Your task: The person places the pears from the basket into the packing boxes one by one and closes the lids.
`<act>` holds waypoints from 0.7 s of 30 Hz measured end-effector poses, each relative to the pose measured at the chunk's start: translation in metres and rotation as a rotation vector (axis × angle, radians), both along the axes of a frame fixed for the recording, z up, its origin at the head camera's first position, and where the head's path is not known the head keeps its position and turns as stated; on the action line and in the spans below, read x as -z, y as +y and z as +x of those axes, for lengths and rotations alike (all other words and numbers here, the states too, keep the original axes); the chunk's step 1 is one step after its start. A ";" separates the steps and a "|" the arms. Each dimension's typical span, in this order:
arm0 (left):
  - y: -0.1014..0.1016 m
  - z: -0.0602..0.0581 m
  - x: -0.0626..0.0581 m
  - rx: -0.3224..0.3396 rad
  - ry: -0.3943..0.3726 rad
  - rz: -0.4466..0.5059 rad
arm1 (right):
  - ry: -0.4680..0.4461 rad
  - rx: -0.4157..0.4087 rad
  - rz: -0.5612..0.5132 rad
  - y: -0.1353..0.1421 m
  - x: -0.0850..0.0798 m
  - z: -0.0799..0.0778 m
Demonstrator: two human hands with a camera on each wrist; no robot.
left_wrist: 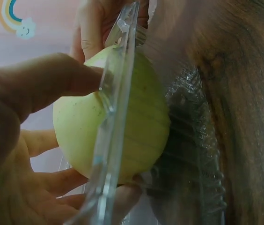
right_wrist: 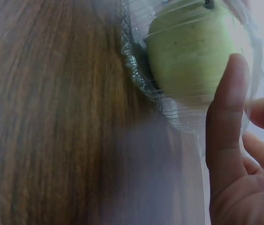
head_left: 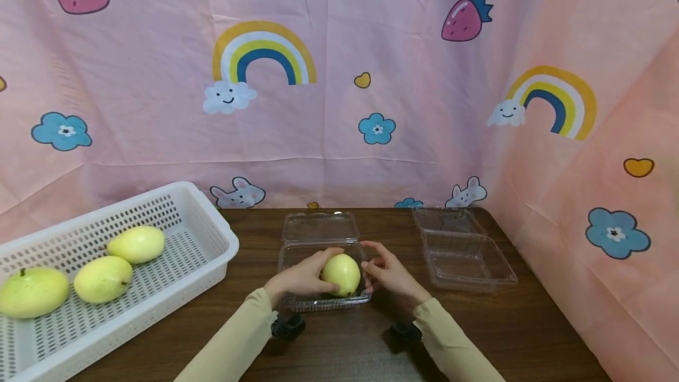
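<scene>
Fabric [head_left: 339, 134] in pink, lightly creased and printed with rainbows, hangs behind a dark wood-grained table [head_left: 329, 352]. The long white plastic basket [head_left: 180, 293], perforated in rows, holds three smooth yellow-green fruits [head_left: 103, 279] at left. A clear, thin-walled, ribbed container [head_left: 329, 305] lies open at the centre, its flat lid [head_left: 320, 227] folded back; a similar empty container [head_left: 472, 280] stands open at right. One rounded, faintly speckled pear [head_left: 342, 275] sits within the central container. The person's left hand [head_left: 305, 279] curls round it, thumb nearest the body; the right hand [head_left: 391, 276] pinches the container's right rim between thumb and finger.
</scene>
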State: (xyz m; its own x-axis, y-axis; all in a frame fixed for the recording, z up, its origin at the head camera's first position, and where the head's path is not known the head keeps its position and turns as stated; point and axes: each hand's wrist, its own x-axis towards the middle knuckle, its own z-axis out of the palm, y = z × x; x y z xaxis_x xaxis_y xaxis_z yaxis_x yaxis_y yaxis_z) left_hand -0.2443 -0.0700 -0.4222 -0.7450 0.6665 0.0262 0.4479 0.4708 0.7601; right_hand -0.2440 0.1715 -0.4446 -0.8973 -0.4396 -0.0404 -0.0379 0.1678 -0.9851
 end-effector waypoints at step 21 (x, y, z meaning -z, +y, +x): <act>-0.008 -0.002 -0.006 0.013 -0.115 0.054 | 0.029 -0.028 -0.008 0.001 0.001 0.001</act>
State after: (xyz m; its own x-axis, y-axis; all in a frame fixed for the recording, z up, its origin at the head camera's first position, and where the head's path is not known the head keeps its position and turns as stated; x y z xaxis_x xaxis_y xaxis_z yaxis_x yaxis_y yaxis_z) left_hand -0.2462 -0.0782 -0.4163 -0.7365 0.6760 -0.0224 0.3624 0.4224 0.8308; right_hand -0.2430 0.1725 -0.4451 -0.8853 -0.4650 -0.0106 -0.0713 0.1582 -0.9848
